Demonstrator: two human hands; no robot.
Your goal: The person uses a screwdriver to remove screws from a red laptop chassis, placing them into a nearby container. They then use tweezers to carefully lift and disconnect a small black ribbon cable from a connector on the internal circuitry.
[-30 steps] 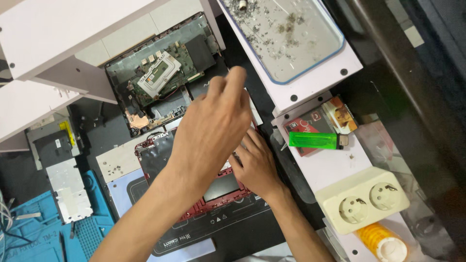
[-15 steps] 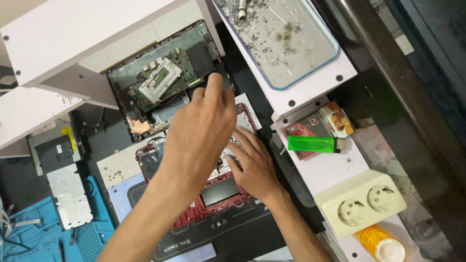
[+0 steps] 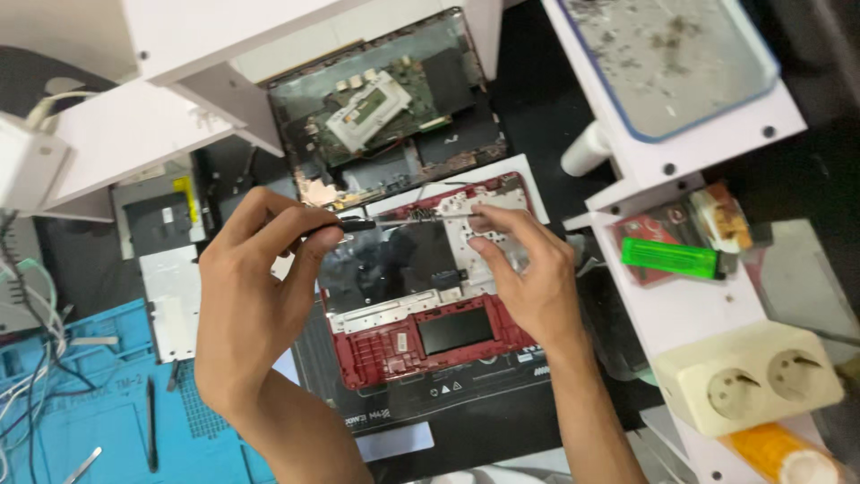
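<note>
We hold a screwdriver (image 3: pixel 403 220) level over the opened red laptop shell (image 3: pixel 421 314).

Our left hand (image 3: pixel 255 309) pinches the dark handle between thumb and fingers; our right hand (image 3: pixel 528 273) pinches the thin shaft near its tip. The tool's long axis runs left to right, tip pointing right, above the shell's upper edge. Behind it lies a second opened laptop base (image 3: pixel 385 108). A white shelf (image 3: pixel 681 179) with a green lighter (image 3: pixel 672 259) stands right, a cream double socket (image 3: pixel 748 381) below it, a blue mat (image 3: pixel 98 403) left.

Green lighter (image 3: pixel 670 258) — beige socket (image 3: pixel 748 387).
</note>
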